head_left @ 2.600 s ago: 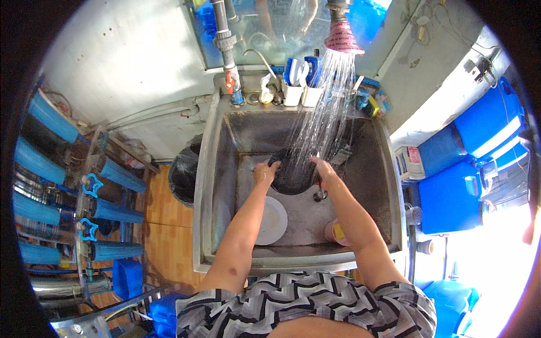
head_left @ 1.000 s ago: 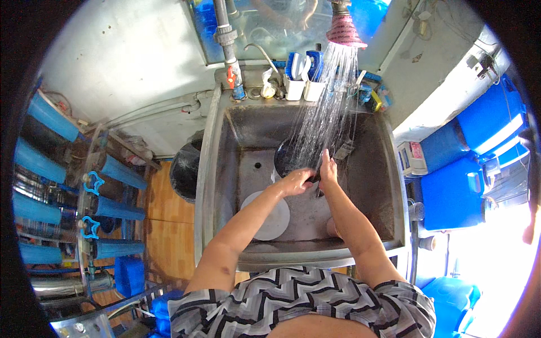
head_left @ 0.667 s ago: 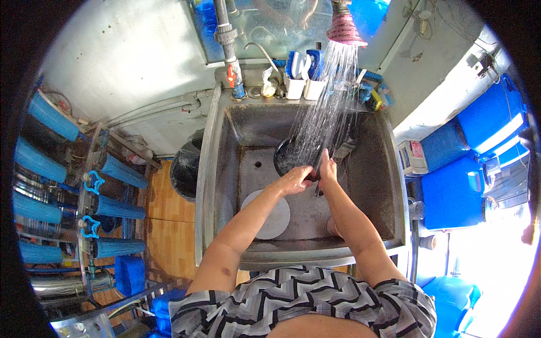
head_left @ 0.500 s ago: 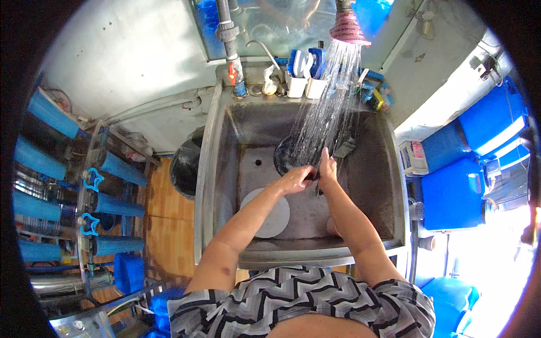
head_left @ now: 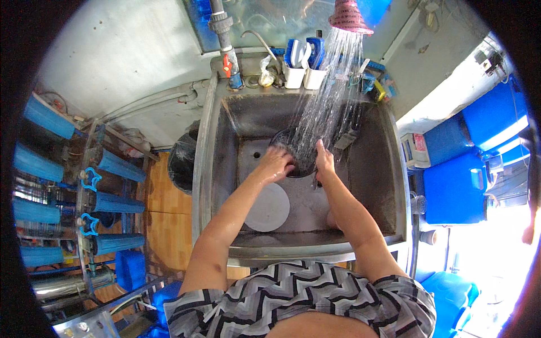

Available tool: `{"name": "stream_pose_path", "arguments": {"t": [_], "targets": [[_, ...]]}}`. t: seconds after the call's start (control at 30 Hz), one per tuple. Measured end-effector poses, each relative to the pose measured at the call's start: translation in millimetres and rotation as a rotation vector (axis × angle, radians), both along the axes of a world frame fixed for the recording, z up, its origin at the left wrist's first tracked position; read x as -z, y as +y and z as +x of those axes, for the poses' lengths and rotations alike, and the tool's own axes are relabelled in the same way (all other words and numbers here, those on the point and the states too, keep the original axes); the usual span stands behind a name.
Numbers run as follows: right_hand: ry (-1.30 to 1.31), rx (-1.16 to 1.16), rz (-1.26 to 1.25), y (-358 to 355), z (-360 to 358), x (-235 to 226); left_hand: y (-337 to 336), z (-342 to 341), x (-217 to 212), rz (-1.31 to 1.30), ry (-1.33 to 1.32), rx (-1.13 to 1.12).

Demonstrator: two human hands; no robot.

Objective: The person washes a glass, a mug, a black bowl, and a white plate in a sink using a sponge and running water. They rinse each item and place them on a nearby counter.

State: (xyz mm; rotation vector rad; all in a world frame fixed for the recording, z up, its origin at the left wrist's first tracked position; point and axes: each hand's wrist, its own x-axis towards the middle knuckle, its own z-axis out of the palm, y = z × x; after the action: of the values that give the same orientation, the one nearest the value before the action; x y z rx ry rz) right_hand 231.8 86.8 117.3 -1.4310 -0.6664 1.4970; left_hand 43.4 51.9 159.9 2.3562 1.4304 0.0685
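A round black bowl-like vessel (head_left: 275, 141) lies tilted in the metal sink (head_left: 372, 191), under a stream of water. My right hand (head_left: 324, 160) is closed at its right edge, thumb up; the fingers on the far side are hidden. Below that hand shows a narrow dark strip. Over the vessel's near left rim, my left hand (head_left: 275, 162) is bent inward; its fingers are smeared by motion, and whether they hold anything is unclear. Water falls from a pink-wrapped spout (head_left: 350, 18). A round white disc (head_left: 266, 207) lies flat on the sink floor near my left forearm.
A grey block-like object (head_left: 345, 138) rests against the sink's far right side. On the back ledge stand white holders with blue brushes (head_left: 304, 65) and a red-handled valve (head_left: 227, 66). A dark bin (head_left: 183, 163) is left of the sink; blue jugs (head_left: 455, 188) stand right.
My left hand has moved left, away from my right hand, onto the vessel's near left rim. My right hand has shifted slightly up. Water keeps running.
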Motion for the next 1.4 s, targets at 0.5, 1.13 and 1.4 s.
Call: {"name": "stream_pose_path", "arguments": {"t": [0.5, 1.13, 1.4], "targets": [[-0.132, 0.060, -0.001, 21.4, 1.6, 6.4, -3.3, 40.3, 3.3, -0.344, -0.332, 0.054], [-0.316, -0.121, -0.135, 17.2, -24.4, -26.6, 21.8, 47.3, 17.1, 0.000, -0.373, -0.383], [-0.215, -0.152, 0.032, 4.3, -28.7, -50.3, 40.5, 55.4, 60.9, 0.330, -0.760, -0.344]]}}
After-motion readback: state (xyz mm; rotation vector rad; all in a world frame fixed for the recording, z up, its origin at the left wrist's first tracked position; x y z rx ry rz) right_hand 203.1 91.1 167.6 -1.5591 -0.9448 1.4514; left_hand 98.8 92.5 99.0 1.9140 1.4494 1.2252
